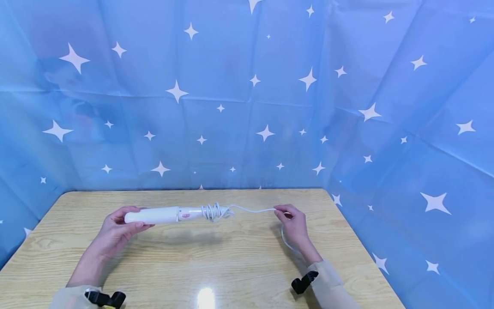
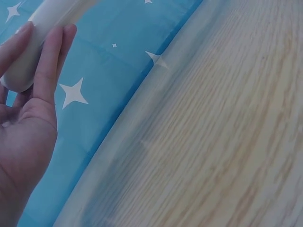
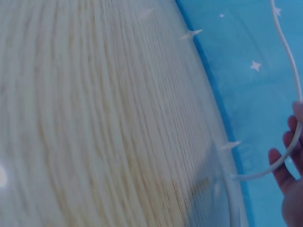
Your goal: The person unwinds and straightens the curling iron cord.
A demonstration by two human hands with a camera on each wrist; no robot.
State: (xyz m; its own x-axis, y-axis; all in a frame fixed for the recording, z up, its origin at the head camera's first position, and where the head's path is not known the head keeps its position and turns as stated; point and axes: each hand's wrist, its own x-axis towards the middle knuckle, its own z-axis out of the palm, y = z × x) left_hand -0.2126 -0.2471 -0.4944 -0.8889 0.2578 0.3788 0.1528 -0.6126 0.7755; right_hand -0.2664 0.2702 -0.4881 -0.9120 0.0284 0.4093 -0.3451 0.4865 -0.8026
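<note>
A white hair styling iron lies level above the table, its thick rounded barrel to the left and a slimmer handle with a pink switch to the right. My left hand grips the barrel's left end between thumb and fingers; the left wrist view shows the same rounded end of the iron in the fingers. White cord is wound in several loops round the handle. From there one stretch runs right to my right hand, which pinches it. In the right wrist view the cord bends past the fingers and hangs down.
Beneath both hands is a light wood-grain table with rounded far corners. A blue curtain with white stars hangs behind it and along the right side. Black wrist cameras sit on both sleeves.
</note>
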